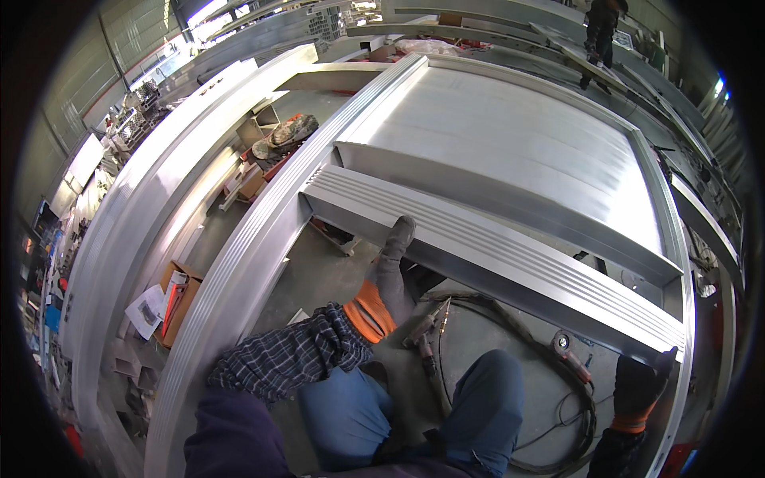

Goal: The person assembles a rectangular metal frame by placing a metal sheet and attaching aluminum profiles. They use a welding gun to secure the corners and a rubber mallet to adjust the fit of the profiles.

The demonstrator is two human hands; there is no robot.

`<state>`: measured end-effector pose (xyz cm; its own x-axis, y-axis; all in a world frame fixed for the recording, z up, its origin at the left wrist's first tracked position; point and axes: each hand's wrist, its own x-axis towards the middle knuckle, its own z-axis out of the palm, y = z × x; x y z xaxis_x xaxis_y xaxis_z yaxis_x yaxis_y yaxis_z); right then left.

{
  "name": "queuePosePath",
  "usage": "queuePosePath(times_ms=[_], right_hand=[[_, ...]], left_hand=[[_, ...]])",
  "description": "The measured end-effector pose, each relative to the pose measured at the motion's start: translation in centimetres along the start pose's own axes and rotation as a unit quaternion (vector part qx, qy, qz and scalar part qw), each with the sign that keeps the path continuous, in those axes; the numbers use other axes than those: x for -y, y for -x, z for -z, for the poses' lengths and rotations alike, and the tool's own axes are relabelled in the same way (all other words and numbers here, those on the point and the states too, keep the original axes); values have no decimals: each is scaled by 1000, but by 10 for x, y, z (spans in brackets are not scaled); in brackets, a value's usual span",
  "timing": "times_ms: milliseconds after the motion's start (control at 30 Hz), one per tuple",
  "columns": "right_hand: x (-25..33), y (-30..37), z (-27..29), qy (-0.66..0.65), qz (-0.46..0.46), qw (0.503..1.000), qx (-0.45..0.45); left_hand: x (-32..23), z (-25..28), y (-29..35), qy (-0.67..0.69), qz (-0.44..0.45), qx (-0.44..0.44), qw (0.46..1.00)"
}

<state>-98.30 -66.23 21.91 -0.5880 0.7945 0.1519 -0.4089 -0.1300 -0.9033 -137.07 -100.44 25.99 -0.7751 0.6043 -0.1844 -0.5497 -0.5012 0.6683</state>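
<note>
A ribbed, silvery metal crossbar spans a large metal frame in front of me. My left hand, in a grey glove with an orange cuff, grips the crossbar left of its middle. One digit lies over the near face, and the other fingers are hidden underneath. At the bar's right end, beside the frame's right rail, my right hand wears a dark glove. Its fingers reach up round the bar's end, partly in shadow. Beyond the crossbar, a smooth metal panel fills the far part of the frame.
Under the frame, a torch-like tool and an angle grinder lie on the floor with dark hoses. Long metal profiles stand at left, near a cardboard box. Another person stands at the far right.
</note>
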Motion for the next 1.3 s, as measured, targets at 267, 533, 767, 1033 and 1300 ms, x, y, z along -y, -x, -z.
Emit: queuePosePath(times_ms=[267, 533, 767, 1033, 1300], right_hand=[[-28, -26, 26, -176, -84, 981, 11], [15, -48, -26, -184, -51, 980, -61], [-1, -68, -36, -168, -48, 983, -57], [-4, -76, -32, -125, -75, 987, -62], [4, -76, -19, -124, -49, 989, -59]], left_hand=[[33, 17, -19, 35, -28, 53, 998], [39, -22, -12, -11, -62, 33, 997], [24, -22, -20, -44, -87, 57, 994], [10, 10, -36, -28, -22, 78, 996], [25, 6, -35, -25, -15, 94, 995]])
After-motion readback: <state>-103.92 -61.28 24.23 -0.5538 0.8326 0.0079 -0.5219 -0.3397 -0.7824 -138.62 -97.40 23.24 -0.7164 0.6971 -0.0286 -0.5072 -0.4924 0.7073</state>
